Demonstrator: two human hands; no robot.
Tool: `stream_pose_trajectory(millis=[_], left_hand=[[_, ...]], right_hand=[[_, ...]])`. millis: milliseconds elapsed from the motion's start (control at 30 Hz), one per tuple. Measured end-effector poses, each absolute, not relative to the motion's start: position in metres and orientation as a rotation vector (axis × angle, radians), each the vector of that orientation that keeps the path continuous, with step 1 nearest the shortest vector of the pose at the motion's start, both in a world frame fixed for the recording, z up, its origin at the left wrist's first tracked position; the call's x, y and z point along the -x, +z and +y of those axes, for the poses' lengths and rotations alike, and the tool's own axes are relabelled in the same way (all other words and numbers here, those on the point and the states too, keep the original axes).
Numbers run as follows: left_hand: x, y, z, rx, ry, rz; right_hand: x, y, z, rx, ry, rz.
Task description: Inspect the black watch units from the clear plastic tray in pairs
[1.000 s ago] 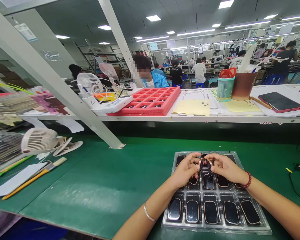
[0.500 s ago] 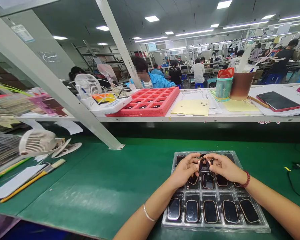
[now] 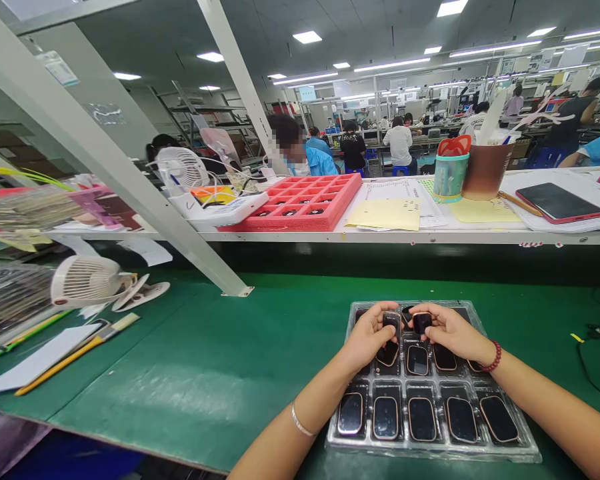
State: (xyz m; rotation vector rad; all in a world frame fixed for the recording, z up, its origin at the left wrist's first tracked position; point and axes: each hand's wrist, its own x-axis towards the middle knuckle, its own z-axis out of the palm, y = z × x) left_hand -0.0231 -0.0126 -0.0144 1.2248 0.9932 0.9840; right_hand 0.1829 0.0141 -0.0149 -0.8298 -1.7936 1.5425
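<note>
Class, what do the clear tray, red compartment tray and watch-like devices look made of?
Clear tray: probably thin moulded plastic, glossy; green bench shows through its rim.
Red compartment tray: likely matte foam; thick, dull walls.
Watch-like devices: glossy dark faces, perhaps glass; shiny golden rims, possibly metal.

The table [image 3: 145, 373] is green, the plastic tray [image 3: 433, 452] clear, the gold-rimmed screens [image 3: 422, 419] black; the bead bracelet [image 3: 496, 357] is dark red, the bangle [image 3: 299, 423] silvery, the foam tray [image 3: 345, 207] coral red, and the phone [image 3: 560, 202] black with red edging
</note>
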Motion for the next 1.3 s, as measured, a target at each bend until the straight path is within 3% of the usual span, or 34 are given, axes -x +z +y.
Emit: stream_pose_trajectory(millis=[200, 433, 667, 933, 1133, 1300], left_hand=[[0.028, -0.014, -0.011, -1.314, 0.987, 1.035], [0.077, -0.006, -0.029, -1.975, 0.842, 1.425], [0.063, -0.001, -0.037, -2.313, 0.662, 1.447], [0.045, 0.007, -0.037, -2.378, 0.416, 1.343], [0.042, 0.007, -0.038, -2.182, 0.523, 1.177], [0.022, 0.007, -0.024, -1.676, 0.758, 1.044]], right_hand=[[-0.186, -0.013, 0.015, 0.903, 1.439, -1.821], [-0.249, -0.019, 0.035, 1.273, 0.512, -2.026], [-0.235, -0.022, 0.016, 1.216, 0.276, -2.206], [-0.177, -0.004, -0.018, 0.95, 0.493, -2.538], [-0.175, -0.011, 0.001, 0.818, 1.444, -1.825], [-0.181, -0.019, 0.023, 0.9, 1.579, -1.61]])
